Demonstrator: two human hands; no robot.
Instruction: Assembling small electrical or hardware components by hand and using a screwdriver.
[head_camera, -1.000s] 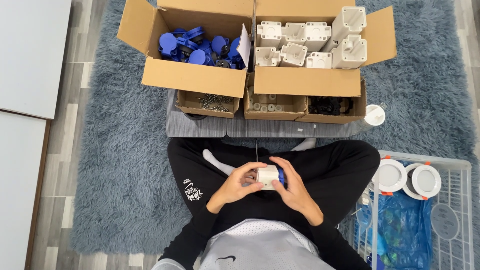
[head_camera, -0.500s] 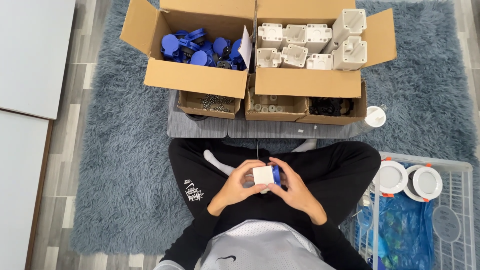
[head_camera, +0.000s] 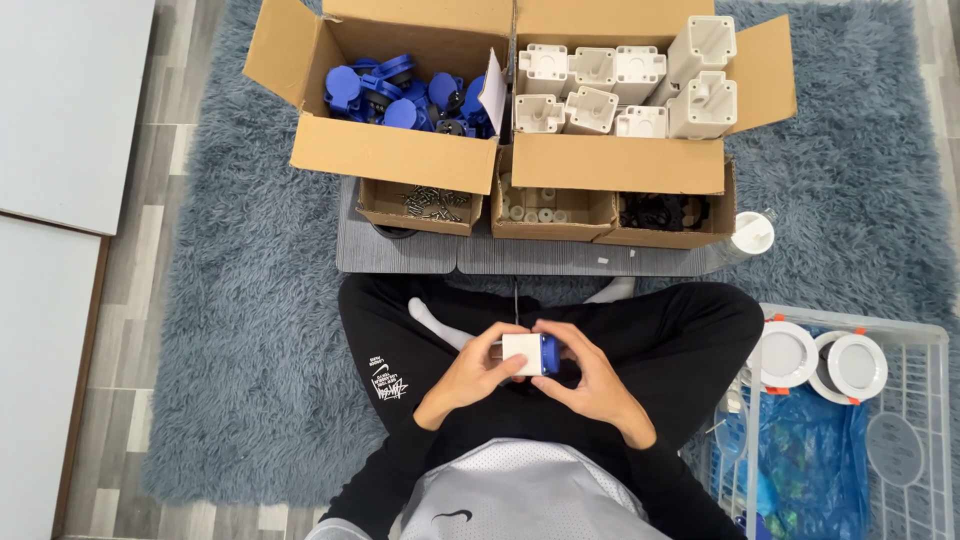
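Fingers (head_camera: 500, 352) of both hands clamp the white-and-blue block (head_camera: 529, 354) between them.

I see my left hand (head_camera: 478, 372) and right hand (head_camera: 590, 375) drawn together in front of my belly, above my crossed legs (head_camera: 660, 330). Both forearms angle inward from the elbows in black sleeves. The fingers of each hand curl toward the other, fingertips nearly meeting, pinching a small white and blue part (head_camera: 530, 354) between them, with the thumbs on top.
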